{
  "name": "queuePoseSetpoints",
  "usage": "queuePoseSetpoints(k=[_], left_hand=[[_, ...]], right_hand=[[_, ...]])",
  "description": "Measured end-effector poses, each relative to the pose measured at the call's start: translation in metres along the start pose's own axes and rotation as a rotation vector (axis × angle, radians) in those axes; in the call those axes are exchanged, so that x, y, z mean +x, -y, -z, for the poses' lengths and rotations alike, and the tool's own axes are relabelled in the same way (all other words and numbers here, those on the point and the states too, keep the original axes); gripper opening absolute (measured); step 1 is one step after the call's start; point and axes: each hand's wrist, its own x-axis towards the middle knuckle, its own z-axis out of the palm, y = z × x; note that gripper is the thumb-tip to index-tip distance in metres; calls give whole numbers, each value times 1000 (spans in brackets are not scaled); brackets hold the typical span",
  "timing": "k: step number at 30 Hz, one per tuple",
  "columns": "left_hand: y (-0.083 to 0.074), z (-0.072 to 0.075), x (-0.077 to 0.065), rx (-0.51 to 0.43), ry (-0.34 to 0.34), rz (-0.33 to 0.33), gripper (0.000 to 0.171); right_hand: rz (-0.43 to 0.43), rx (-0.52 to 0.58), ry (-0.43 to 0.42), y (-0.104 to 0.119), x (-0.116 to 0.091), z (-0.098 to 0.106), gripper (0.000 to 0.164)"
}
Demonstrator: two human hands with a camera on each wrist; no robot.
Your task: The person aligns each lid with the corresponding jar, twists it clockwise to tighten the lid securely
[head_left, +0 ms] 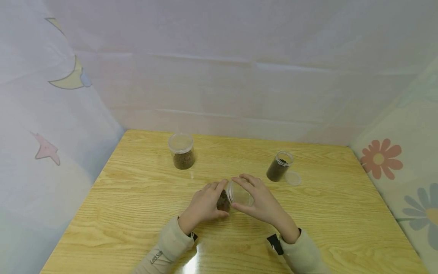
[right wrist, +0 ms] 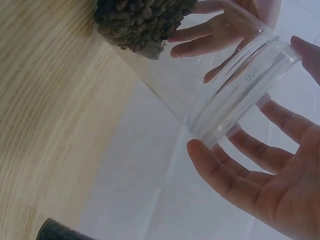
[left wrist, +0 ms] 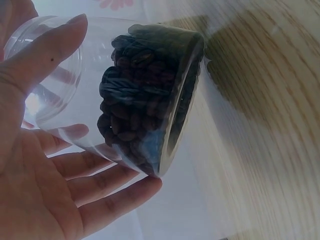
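Observation:
A clear jar partly filled with dark coffee beans [left wrist: 135,95] is tilted on its side between my hands, its base close over the table. My left hand [head_left: 205,203] grips the jar [left wrist: 95,42] around its wall, thumb on one side and fingers on the other. At the mouth end, my right hand [head_left: 261,201] holds the clear lid [right wrist: 245,90] by its rim with thumb and fingertips. In the right wrist view, the lid sits on the jar and the beans [right wrist: 142,22] lie toward the base.
Farther back on the wooden table [head_left: 143,182], a wide clear jar [head_left: 183,160] of brown grains stands with its lid on. To the right is a narrower jar [head_left: 276,170] of dark contents, its top uncovered, with a round translucent lid [head_left: 293,178] lying beside it. Printed cloth surrounds the table.

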Motion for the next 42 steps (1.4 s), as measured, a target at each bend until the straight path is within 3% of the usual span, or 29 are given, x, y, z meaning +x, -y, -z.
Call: queuePoseSetpoints(k=[15,22,31,42], left_hand=[[-3,-4,1,38,-17,0,96],[-4,-3,-1,36,-23,-9,96],[-5,-5,-1,19,-20,3,95],[-2,-5,3,40,-38,-16,93]], right_hand=[[-64,-54,-12,2,-1,-2,71],[-94,-56,-71,3,-2,-6,69],[-188,-80,-88,7,-2,-9,69],[-197,-96,-102,8,1,-11,69]])
